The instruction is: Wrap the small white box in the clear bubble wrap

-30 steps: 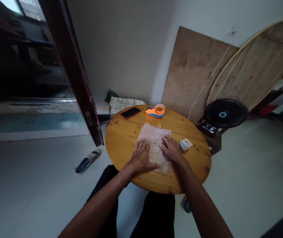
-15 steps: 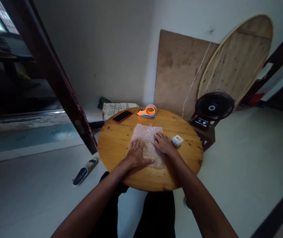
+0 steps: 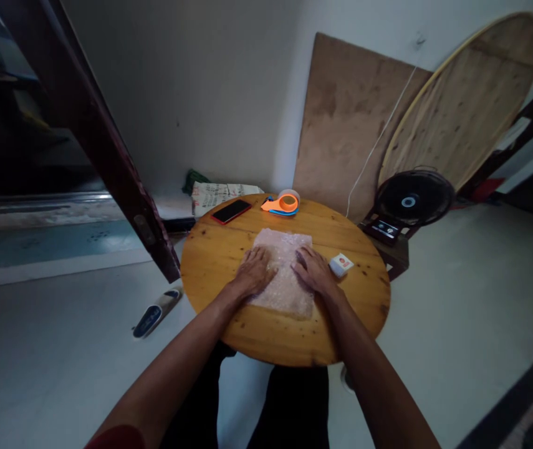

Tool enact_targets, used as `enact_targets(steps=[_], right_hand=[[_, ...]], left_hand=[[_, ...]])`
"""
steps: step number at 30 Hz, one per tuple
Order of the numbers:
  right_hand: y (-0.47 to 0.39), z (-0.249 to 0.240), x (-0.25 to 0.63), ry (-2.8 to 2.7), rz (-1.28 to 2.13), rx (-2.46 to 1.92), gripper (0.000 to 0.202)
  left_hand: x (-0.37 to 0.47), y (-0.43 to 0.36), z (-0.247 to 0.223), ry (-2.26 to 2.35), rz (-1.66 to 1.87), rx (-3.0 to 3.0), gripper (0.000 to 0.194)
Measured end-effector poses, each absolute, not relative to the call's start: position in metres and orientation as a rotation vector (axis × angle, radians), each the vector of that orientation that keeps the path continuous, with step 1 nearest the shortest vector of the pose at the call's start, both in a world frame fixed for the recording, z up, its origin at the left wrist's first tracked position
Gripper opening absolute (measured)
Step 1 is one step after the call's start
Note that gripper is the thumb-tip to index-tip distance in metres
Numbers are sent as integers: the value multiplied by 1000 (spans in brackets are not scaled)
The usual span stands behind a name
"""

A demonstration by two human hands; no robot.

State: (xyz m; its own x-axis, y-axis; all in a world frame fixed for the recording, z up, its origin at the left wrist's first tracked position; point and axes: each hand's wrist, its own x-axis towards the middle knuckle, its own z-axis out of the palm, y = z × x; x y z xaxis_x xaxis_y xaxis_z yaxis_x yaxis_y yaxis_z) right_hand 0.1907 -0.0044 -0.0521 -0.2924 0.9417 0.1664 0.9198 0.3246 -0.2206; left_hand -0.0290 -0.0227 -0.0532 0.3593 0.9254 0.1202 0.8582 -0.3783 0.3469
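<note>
A sheet of clear bubble wrap (image 3: 285, 290) lies flat on the round wooden table (image 3: 210, 262). My left hand (image 3: 254, 271) rests on its left side with the fingers stretched forward. On the right side of the sheet lies my right hand (image 3: 315, 269), palm down, fingers spread. Just right of that hand sits a small white box (image 3: 341, 264) with a reddish mark on top. Beyond the sheet stands an orange and blue tape dispenser (image 3: 281, 204) with a roll of tape in it. A red-edged phone (image 3: 231, 211) lies to its left.
A black fan (image 3: 407, 202) stands on a low stool (image 3: 394, 255) right of the table. Behind, a brown board (image 3: 355, 112) and a round wooden tabletop (image 3: 467, 100) lean on the wall. One slipper (image 3: 156, 313) lies on the floor at left.
My left hand has slid forward on the bubble wrap, and its thumb has come in closer to the fingers. My right hand stays on the sheet's right side. The camera view has shifted slightly.
</note>
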Motion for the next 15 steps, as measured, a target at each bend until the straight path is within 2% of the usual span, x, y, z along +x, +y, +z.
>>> enact_targets(steps=[7,15], right_hand=[[6,-65,194,-2278,-6,-1724,44],[-5,-56,189,-2274,-167,-1724,46]], left_hand=[[-31,-25,-64,1726,470,2385,60],[-36,-24,-67,1700,472,2446,62]])
